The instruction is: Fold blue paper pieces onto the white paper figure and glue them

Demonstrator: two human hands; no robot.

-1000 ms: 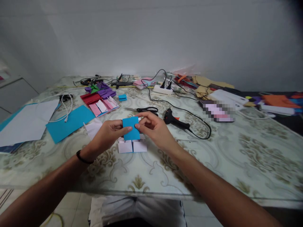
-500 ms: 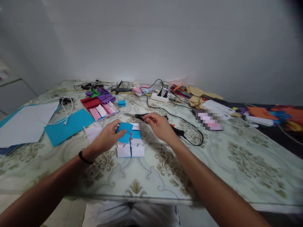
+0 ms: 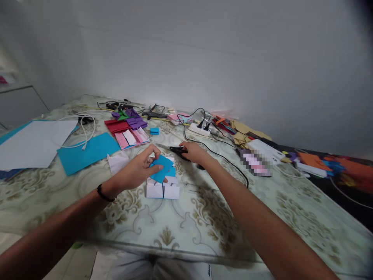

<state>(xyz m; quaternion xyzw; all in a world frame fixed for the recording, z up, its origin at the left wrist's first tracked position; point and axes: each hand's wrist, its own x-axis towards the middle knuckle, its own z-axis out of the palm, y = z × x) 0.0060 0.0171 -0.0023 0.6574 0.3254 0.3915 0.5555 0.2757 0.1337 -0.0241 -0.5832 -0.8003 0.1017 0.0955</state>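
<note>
My left hand (image 3: 142,167) pinches a small blue folded paper (image 3: 162,168) between thumb and fingers. Beneath it on the table lies a white and blue folded paper piece (image 3: 163,190), partly hidden by the held paper. My right hand (image 3: 194,152) is closed at the black handles of the scissors (image 3: 178,151), whose blades point left. A small blue folded piece (image 3: 154,131) rests farther back. White folded paper (image 3: 117,161) lies behind my left wrist.
Left are a blue sheet (image 3: 89,152), a white sheet (image 3: 40,144) and a white cable. Pink, red and purple folded papers (image 3: 132,138) sit behind. A power strip (image 3: 199,129), black cords, a blurred-out item (image 3: 255,162) and orange papers (image 3: 313,160) lie rightward.
My right hand has closed on the scissors' handles. My left hand has tilted the small blue paper. The whole view has shifted and turned slightly.
</note>
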